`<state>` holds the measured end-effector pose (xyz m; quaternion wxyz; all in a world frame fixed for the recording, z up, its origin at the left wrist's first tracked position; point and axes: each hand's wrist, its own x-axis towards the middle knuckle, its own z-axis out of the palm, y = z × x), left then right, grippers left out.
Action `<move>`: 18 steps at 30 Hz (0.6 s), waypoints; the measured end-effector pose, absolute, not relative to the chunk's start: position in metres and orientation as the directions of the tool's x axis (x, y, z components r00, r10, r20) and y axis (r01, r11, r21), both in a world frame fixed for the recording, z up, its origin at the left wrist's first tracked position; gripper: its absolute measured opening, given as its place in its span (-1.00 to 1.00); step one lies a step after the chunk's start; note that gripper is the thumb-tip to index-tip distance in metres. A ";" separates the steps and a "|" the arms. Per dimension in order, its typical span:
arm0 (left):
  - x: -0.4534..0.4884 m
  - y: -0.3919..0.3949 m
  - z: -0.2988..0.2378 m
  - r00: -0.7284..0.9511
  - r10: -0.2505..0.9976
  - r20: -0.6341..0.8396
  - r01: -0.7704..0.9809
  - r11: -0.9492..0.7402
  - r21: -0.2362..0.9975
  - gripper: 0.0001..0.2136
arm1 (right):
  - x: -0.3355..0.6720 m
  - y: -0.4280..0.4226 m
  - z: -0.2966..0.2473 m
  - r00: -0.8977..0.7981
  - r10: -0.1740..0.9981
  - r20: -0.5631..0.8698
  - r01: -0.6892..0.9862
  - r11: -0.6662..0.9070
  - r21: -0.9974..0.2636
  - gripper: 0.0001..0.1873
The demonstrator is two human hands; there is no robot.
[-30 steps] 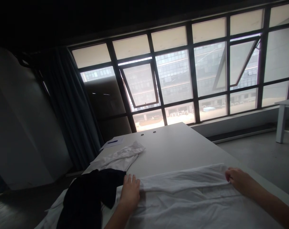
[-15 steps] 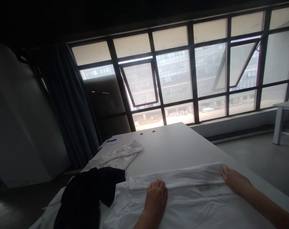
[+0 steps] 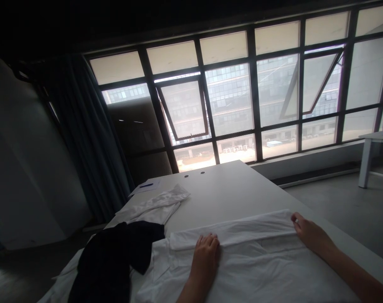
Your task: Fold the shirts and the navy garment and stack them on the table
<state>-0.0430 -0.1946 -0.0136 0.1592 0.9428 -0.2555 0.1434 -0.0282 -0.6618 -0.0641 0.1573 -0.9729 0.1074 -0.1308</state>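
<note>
- In the head view, your left hand [image 3: 205, 259] lies flat and open on the white cloth [image 3: 242, 273], right at the lower edge of its folded strip [image 3: 229, 230].
- Your right hand [image 3: 309, 235] is at the far right end of that strip, well apart from your left hand. Its fingertips [image 3: 295, 219] touch the cloth, but you can't tell if they are pinching it.
- The white cloth lies at the near end of the white table [image 3: 232, 189]. If you pull too hard, the strip could slide or come unfolded.
- The black cloth [image 3: 111, 263] lies over the left side of the white cloth. If you tug the white cloth, the black cloth could drag along and get in your way.
- The crumpled white cloth [image 3: 153, 209] is close to the black cloth. A careless arm could bump it.
- The right edge of the white cloth is near the table edge [image 3: 346, 235], so it could slip off if pushed that way.
</note>
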 end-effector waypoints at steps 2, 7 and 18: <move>-0.042 -0.194 -0.012 0.834 -0.449 0.321 -0.529 -0.815 0.237 -0.64 | -0.029 -0.668 -0.067 0.944 -0.248 0.219 -0.157 -0.919 -0.362 -0.74; -0.041 -0.193 -0.015 0.839 -0.464 0.285 -0.529 -0.818 0.225 -0.64 | -0.030 -0.678 -0.071 0.964 -0.203 0.172 -0.122 -0.911 -0.394 -0.79; -0.040 -0.192 -0.012 0.831 -0.507 0.231 -0.554 -0.793 0.254 -0.67 | -0.032 -0.689 -0.073 0.984 -0.112 0.138 -0.039 -0.894 -0.447 -0.80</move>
